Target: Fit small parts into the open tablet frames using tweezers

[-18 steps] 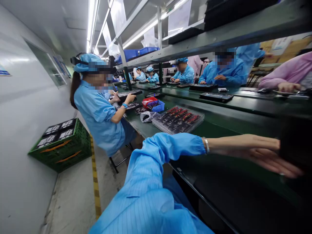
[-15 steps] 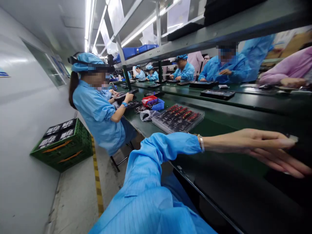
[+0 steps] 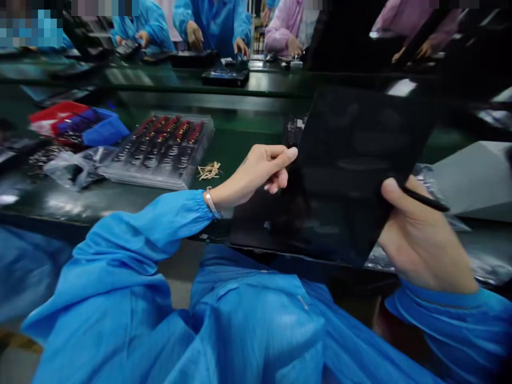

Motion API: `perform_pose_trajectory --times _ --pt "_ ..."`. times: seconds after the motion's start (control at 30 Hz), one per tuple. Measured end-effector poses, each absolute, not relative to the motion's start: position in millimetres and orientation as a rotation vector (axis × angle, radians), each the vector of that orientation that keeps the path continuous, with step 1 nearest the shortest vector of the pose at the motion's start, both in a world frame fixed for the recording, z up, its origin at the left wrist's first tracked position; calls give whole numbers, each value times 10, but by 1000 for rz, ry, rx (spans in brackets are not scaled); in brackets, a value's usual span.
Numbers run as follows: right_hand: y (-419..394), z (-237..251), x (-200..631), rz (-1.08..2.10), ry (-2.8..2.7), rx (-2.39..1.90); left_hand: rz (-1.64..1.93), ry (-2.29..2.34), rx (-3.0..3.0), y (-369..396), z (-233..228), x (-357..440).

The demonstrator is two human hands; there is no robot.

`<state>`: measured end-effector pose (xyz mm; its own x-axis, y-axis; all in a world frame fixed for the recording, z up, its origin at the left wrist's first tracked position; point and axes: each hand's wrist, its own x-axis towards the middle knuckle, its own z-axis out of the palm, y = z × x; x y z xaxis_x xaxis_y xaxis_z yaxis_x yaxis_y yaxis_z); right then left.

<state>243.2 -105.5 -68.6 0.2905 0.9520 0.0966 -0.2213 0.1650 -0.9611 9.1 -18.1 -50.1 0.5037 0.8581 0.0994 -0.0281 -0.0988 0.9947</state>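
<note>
Black panel: a flat, dark sheet (image 3: 360, 154) over the near part of the table (image 3: 236, 120), in front of the person's torso; whether it touches the tabletop, I cannot tell.
Panel axis: long axis runs from the near edge of the table away and rightward, far end leaning right; the broad face shows to the camera.
Right hand: at the panel's right edge (image 3: 420, 240), thumb laid on the face, fingers clamped on the sheet, mostly hidden behind it; forearm comes in from the lower right.
Left hand: just beside the panel's left edge (image 3: 266, 168), wrist level, forearm reaching rightward; thumb and forefinger together, other fingers curled. Whether they pinch anything, I cannot tell.
Left of the wrist: tan rubber bands (image 3: 209, 170), beside a clear tray (image 3: 146, 178) of red-and-black parts (image 3: 170, 133).
</note>
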Motion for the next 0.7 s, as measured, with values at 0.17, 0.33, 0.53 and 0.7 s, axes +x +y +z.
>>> perform_pose_trajectory --times 0.17,0.33,0.53,0.7 --pt "-1016 -870 2473 1094 -854 -1146 803 796 1340 -164 -652 108" --pt "-998 -962 2512 1095 -908 -1189 765 840 1270 -109 -739 128" --pt "-970 -1022 2535 1101 -933 -1197 751 882 1263 -79 -760 130" --pt "-972 -1026 2547 1084 -977 -1225 759 868 1261 -82 -774 134"
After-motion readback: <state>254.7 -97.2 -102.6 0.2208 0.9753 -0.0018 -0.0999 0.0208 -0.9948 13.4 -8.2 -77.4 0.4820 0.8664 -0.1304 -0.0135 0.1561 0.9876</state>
